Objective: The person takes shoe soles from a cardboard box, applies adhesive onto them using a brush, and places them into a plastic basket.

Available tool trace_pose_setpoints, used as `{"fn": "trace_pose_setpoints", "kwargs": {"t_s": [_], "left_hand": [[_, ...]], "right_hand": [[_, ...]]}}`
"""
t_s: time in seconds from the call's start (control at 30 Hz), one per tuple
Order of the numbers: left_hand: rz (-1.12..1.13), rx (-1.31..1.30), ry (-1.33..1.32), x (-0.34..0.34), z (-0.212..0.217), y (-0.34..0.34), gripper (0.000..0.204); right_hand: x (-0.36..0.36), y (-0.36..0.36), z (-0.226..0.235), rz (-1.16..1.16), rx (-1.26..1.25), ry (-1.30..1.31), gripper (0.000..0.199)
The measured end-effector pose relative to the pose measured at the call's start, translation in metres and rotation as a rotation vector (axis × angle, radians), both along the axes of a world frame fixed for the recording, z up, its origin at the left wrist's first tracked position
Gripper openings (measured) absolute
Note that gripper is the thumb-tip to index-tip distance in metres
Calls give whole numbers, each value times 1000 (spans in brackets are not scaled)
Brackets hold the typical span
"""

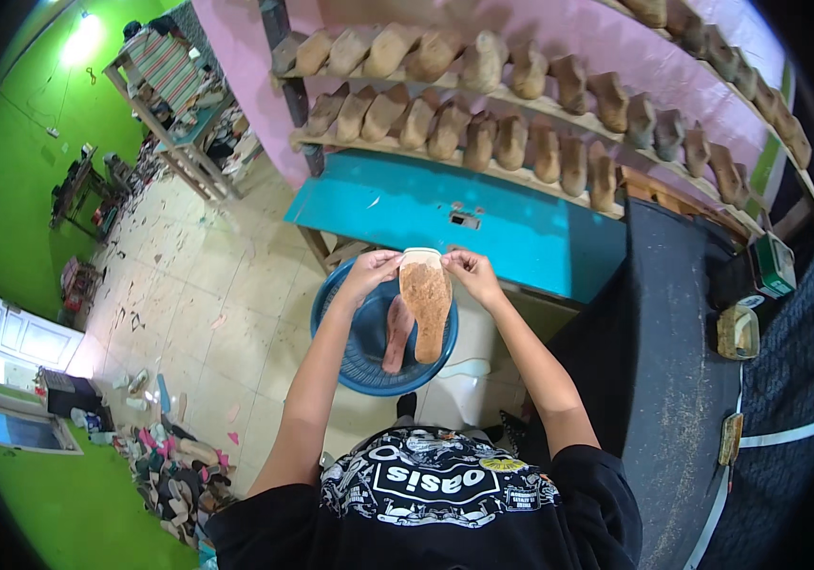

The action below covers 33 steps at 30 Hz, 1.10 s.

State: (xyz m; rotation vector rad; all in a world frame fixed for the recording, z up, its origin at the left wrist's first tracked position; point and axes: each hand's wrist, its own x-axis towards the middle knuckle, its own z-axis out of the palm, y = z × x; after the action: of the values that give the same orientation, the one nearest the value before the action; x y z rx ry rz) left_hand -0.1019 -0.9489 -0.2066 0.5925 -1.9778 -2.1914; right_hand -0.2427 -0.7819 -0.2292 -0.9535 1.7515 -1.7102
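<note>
I hold a flat brown shoe sole (426,306) by its pale upper end over a round blue basket (345,356). My left hand (372,271) pinches the sole's top left corner. My right hand (469,271) pinches the top right corner. The sole hangs down with its rough brown face toward me. A second, reddish sole (396,334) lies inside the basket, to the left of and partly under the held one.
A turquoise table (521,233) stands just beyond the basket. Above it, wooden shelves (521,104) carry several wooden shoe lasts. A long dark bench (678,361) runs on my right. Scraps and a heap of shoe pieces (174,470) litter the tiled floor at lower left.
</note>
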Motion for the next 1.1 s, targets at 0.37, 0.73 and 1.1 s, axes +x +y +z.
{"fn": "trace_pose_setpoints", "kwargs": {"t_s": [0.37,0.73,1.1], "left_hand": [[82,-100,-130,2,-105,-51,24],[177,-153,-331,2,-250,-68,23],[226,-297,-380,-22,-337,-57,19]], "right_hand": [[31,-57,-115,-167,117,-138,18],[49,-21,-158,-355,589,567,24],[47,0,-203,-142,810,472,73]]}}
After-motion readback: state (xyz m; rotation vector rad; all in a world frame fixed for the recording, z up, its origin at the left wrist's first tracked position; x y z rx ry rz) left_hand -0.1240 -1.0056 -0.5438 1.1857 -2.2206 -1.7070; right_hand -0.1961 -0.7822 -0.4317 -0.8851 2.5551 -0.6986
